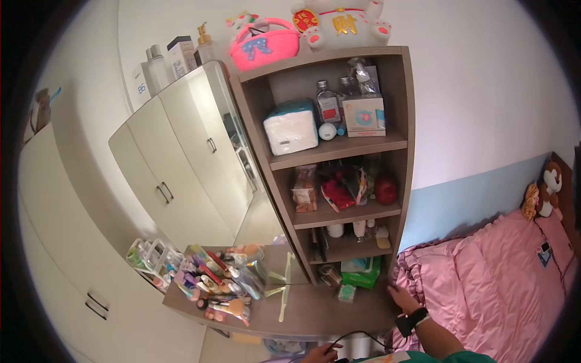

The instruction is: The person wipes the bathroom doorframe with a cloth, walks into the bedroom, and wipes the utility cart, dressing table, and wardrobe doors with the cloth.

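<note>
Here we are at the dressing table (330,316), and down at the bottom edge of our view the left hand (322,353) has its fingers curled on a black cable (357,332). That cable arcs up from the hand, crosses the table's near edge in our view, and drops away to the right.

Over to the right hand (402,297): we find it at the table's right end, beside the pink bed (484,287), fingers loosely bent, with a black band (416,317) around the wrist. We see nothing in its grasp, but we cannot tell whether the fingertips touch the wood.

Nearest to it on the table, a green packet (370,278) sits under the lowest shelf, with a small green box (347,293) just in front. Across to the left we have a crowd of bottles and brushes (218,272) before the tall mirror (175,157), and a pale green stand (283,302) lies between. Up on the shelves (339,154), we spot a tissue pack (292,134) beside a clear bottle (327,100).
</note>
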A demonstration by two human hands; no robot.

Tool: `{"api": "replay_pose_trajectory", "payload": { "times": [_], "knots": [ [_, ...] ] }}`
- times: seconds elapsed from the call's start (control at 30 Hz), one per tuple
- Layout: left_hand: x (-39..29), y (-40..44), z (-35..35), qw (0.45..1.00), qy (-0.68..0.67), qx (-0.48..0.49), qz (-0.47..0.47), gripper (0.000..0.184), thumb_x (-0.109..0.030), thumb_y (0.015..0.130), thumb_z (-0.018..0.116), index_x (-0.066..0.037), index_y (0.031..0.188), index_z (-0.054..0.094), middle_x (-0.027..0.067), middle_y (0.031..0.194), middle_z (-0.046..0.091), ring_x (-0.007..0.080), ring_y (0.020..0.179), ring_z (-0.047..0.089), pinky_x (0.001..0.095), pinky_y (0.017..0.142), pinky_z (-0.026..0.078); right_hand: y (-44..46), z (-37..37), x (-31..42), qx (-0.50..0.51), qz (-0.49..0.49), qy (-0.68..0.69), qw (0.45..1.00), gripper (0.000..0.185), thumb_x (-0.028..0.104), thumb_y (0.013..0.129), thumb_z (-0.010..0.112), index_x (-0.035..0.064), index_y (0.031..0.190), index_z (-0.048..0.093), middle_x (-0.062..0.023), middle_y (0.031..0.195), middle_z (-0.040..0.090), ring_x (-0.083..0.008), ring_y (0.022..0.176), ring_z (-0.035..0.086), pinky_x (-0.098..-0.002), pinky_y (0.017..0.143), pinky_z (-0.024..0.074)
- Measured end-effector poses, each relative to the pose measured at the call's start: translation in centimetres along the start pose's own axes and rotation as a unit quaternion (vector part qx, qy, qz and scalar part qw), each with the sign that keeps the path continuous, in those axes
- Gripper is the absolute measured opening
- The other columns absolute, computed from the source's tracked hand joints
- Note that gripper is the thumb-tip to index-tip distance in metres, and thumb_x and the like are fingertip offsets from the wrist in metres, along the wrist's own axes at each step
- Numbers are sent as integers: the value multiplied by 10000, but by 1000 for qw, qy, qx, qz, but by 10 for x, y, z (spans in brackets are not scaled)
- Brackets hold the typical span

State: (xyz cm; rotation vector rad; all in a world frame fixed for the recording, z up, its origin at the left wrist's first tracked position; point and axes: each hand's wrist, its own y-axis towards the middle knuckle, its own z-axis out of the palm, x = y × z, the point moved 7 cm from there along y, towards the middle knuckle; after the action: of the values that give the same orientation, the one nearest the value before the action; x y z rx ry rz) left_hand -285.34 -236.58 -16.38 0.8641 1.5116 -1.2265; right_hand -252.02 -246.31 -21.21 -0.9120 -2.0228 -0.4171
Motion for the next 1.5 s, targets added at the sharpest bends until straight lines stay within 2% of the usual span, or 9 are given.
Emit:
{"api": "replay_pose_trajectory", "payload": {
  "times": [0.2, 0.3, 0.4, 0.47, 0.63, 0.83, 0.97, 1.2, 1.5],
  "knots": [
    [-2, -29, -23, 994, 101, -42, -13, 435, -337, 917, 534, -41, 1234, 501, 65, 839, 618, 152, 697, 590, 295, 572, 476, -63, 26, 93, 96, 93, 277, 951, 412, 261, 931, 504, -30, 1222, 516, -123, 1133, 611, -241, 1020, 592, -314, 885, 465],
    [11, -38, -40, 967, 198, -148, 62, 473, -346, 914, 547, -36, 1268, 488, 112, 951, 634, 191, 810, 603, 322, 704, 495, -101, 12, 173, 86, -214, 70, 970, 533, 238, 829, 628, -2, 1276, 462, -186, 1193, 565, -300, 1103, 546, -341, 929, 421],
    [18, -38, -52, 963, -220, -151, 30, 580, -443, 927, 483, -171, 1412, 317, 117, 1369, 407, 296, 1225, 421, 456, 968, 397, -116, 53, 205, 236, -162, 240, 928, 586, 222, 778, 681, 11, 1275, 453, -183, 1214, 553, -314, 1138, 523, -353, 956, 398],
    [-20, -52, -45, 929, -349, -100, 72, 772, -617, 861, 464, -190, 1447, 197, 85, 1433, 330, 289, 1284, 371, 500, 1013, 367, -132, 80, 226, 314, -115, 278, 901, 572, 242, 778, 683, 14, 1256, 466, -172, 1208, 557, -319, 1141, 518, -353, 965, 390],
    [1, -82, -20, 894, -440, -63, 58, 734, -587, 898, 418, -162, 1445, 176, 79, 1463, 271, 243, 1315, 337, 498, 996, 382, -161, 136, 238, 327, -33, 166, 930, 437, 230, 880, 571, 4, 1241, 473, -200, 1185, 554, -343, 1083, 530, -363, 943, 399],
    [-1, -132, 1, 867, -432, -245, 46, 492, -218, 931, 526, -138, 1370, 320, 70, 1313, 429, 267, 1188, 460, 427, 927, 455, -202, 164, 262, 275, -346, -71, 894, 373, 241, 947, 473, -10, 1222, 479, -194, 1151, 548, -323, 1104, 501, -366, 950, 386],
    [29, -166, 10, 845, -361, -382, 100, 308, -152, 853, 582, -150, 1154, 518, 20, 1103, 545, 153, 1008, 524, 348, 797, 466, -228, 161, 245, 381, -209, 204, 877, 358, 220, 958, 459, -8, 1233, 480, -153, 1116, 536, -262, 1072, 509, -335, 944, 389],
    [80, -252, 45, 672, -553, -492, 33, 323, -138, 846, 575, -199, 1160, 530, 15, 1051, 590, 172, 929, 566, 388, 756, 477, -241, 143, 110, 324, -141, 87, 931, 325, 218, 929, 511, 38, 1197, 545, -135, 1053, 589, -217, 949, 568, -297, 832, 445],
    [94, -281, 62, 704, -514, -489, 11, 234, -172, 862, 607, -174, 1085, 536, 17, 1068, 577, 177, 1026, 547, 425, 783, 475, -298, 141, 60, 377, 47, 123, 917, 301, 181, 887, 542, -13, 1112, 589, -94, 901, 644, -142, 855, 592, -264, 762, 458]
  ]
}}
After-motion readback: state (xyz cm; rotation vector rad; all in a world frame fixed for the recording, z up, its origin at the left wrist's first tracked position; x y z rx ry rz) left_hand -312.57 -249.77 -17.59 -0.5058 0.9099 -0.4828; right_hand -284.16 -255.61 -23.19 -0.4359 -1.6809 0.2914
